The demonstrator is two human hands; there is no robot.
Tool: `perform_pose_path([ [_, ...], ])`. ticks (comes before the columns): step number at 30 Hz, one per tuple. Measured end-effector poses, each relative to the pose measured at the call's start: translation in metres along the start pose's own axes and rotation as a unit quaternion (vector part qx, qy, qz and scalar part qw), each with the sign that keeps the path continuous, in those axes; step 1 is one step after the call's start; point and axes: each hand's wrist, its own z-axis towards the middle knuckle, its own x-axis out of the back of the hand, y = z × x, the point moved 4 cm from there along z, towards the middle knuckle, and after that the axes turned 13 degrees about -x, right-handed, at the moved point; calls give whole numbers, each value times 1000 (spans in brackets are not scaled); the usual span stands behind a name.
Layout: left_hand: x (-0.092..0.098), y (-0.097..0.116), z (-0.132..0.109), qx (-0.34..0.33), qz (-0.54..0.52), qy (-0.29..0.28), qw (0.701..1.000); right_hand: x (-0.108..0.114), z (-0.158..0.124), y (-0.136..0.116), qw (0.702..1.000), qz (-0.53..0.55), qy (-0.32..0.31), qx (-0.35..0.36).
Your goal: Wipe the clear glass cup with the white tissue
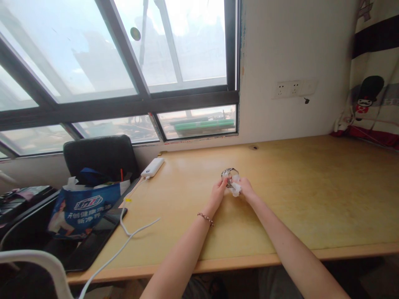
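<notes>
Above the middle of the wooden desk [187,199], my two hands are close together around a small, round, shiny object [230,170]. It looks like a clear glass or metal dish, but its exact kind is hard to make out. My left hand [217,193] grips its left side, thumb uppermost; a beaded bracelet circles that wrist. In my right hand [247,189] is a crumpled white tissue [236,189], pressed against the right side of the object. Part of the tissue hangs down between the hands. The right fingers are mostly hidden.
A white power bank [153,167] lies at the desk's back left, its white cable [125,226] trailing forward. Left of the desk are a black chair [99,155], a blue shopping bag [89,207] and a dark flat panel [96,241]. Behind are windows, wall sockets [288,88] and a curtain [374,74].
</notes>
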Motion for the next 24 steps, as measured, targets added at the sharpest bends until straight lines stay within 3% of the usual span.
perform_pose_path([
  [3,2,0,1,-5,-16,0,1000,6,-3,-8,994,-94,40,25],
  [6,4,-5,1,1,-38,5,999,11,-10,-16,969,-210,108,73],
  [9,8,-12,0,13,-52,18,998,11,-18,-21,954,-248,129,108],
  [16,15,-22,0,42,-37,55,997,1,-13,-16,974,-202,55,90],
  [19,11,-20,0,32,-9,25,999,2,-9,-13,981,-165,62,78],
  [24,0,-10,1,-16,54,-23,998,3,-2,-3,996,-84,41,-16],
])
